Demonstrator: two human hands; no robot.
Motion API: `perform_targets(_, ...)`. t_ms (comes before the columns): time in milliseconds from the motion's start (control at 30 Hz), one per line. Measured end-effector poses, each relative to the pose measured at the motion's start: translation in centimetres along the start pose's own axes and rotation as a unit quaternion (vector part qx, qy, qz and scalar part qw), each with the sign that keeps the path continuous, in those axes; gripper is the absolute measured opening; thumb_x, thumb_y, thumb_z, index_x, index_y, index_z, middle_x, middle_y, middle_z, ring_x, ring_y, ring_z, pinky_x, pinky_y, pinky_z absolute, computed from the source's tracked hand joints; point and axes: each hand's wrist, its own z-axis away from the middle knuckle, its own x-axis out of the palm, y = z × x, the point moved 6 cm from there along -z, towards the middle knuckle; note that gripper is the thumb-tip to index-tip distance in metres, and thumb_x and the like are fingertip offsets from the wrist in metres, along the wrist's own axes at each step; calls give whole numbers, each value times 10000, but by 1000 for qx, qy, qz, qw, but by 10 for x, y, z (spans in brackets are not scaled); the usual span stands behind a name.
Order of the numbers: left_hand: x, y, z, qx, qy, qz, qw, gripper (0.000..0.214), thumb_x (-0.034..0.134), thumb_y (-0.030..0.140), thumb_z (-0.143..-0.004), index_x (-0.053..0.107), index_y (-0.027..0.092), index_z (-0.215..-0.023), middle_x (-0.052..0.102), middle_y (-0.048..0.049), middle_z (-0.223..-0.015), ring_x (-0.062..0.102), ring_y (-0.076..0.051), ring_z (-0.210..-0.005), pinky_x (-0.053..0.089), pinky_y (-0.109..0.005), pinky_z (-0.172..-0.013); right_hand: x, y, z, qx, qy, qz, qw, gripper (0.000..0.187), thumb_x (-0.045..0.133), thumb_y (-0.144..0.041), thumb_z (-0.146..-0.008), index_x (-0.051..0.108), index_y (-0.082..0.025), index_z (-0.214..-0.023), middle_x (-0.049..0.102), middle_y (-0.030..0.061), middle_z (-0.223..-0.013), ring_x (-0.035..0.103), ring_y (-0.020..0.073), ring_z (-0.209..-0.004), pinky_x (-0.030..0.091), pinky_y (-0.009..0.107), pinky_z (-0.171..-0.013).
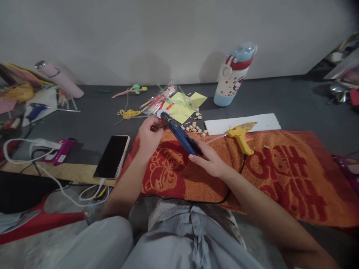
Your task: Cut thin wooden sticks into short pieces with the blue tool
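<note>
My right hand (pixel 209 157) is closed on the handle end of a long dark blue hand tool (pixel 181 135), which looks like a stapler or a punch; its exact kind is unclear. The tool slants up and left over the towel. At its far end, my left hand (pixel 151 135) pinches a small white round piece (pixel 160 111) with some red on it, partly hidden by the tool's jaws. Just beyond the tool lie several small wooden pieces (pixel 193 127). A yellow glue gun (pixel 240 135) rests to the right of my right hand, on the towel and a white strip (pixel 265 122).
An orange and red towel (pixel 213 188) covers the table's front. Behind are yellow paper (pixel 179 108), packed sticks (pixel 159 101), yellow yarn (pixel 128 114) and a tall bottle (pixel 233 76). To the left lie a cabled phone (pixel 112 157), a pink flask (pixel 60 78) and a screwdriver-like tool (pixel 37 110).
</note>
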Motion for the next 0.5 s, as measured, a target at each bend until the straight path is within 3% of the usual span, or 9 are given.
perform_targets(333, -2, 17, 5, 119, 1, -104, 987, 12, 608, 181, -765, 598, 186, -763, 629, -25, -809, 570, -130, -728, 456, -238, -660, 2, 12, -2, 69, 1, -125, 990, 719, 540, -639, -826, 497, -156, -1356, 576, 142, -1337, 526, 331, -1228, 370, 502, -1069)
perform_targets(500, 1, 21, 7, 128, -21, -165, 978, 146, 533, 259, -861, 624, 188, -773, 650, -42, -777, 585, -148, -733, 447, -249, -671, -1, 13, -3, 57, 10, -160, 985, 696, 569, -629, -814, 501, -195, -1355, 571, 108, -1354, 501, 306, -1263, 345, 476, -1100)
